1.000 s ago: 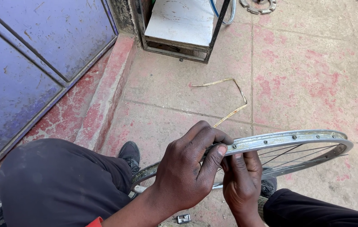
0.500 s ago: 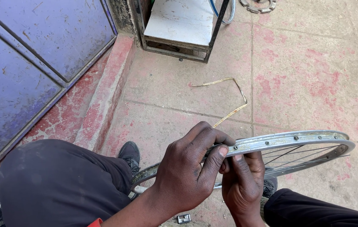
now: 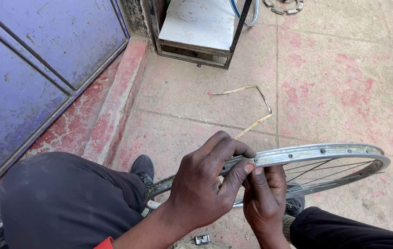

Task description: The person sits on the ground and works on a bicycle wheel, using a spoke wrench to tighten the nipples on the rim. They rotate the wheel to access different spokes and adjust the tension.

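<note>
Bare rim (image 3: 325, 152) lies flat across the knees, spokes facing down, so its inner channel sits up where the fingers can reach. Left hand (image 3: 203, 184) curls closed over the near edge, thumb pressing in. Right hand (image 3: 264, 198) pinches shut underneath, steadying it. Yellowish strip (image 3: 252, 108) lies loose on the pavement.

Plenty of open paving right of the spoked silver bicycle rim (image 3: 316, 154); purple metal door (image 3: 35, 69) and dark-trousered knee (image 3: 67, 203) block the left.
</note>
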